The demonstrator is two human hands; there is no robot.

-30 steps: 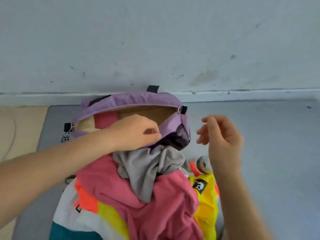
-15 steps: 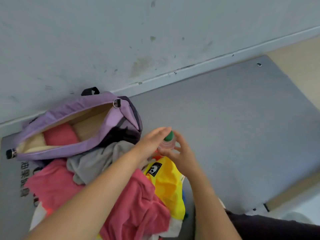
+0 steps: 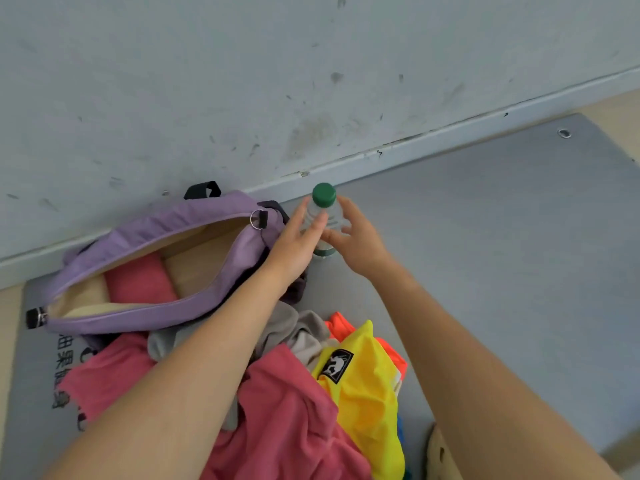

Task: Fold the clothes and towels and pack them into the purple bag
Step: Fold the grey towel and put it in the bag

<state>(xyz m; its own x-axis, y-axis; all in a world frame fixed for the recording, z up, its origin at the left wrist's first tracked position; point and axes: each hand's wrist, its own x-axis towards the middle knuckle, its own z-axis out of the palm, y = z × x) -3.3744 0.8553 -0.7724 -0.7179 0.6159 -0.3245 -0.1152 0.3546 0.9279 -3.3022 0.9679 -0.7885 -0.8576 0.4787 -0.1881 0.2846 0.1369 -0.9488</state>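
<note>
Both hands are flanking a clear plastic bottle with a green cap (image 3: 323, 206), standing beside the open purple fabric bag (image 3: 239, 251). Left hand (image 3: 298, 245), fingers straight, is hiding the bottle's side; right hand (image 3: 356, 245) is loosely spread against it. Can't tell if either's actually gripping. Crumpled pink, grey and yellow clothes (image 3: 294, 403) are lying below, partly cut off.

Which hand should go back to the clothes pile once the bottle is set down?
Left, probably. The left hand lies flat on the bottle, and its forearm already crosses the pile beside the purple bag. The right hand sits on the far side, over bare mat.
</note>
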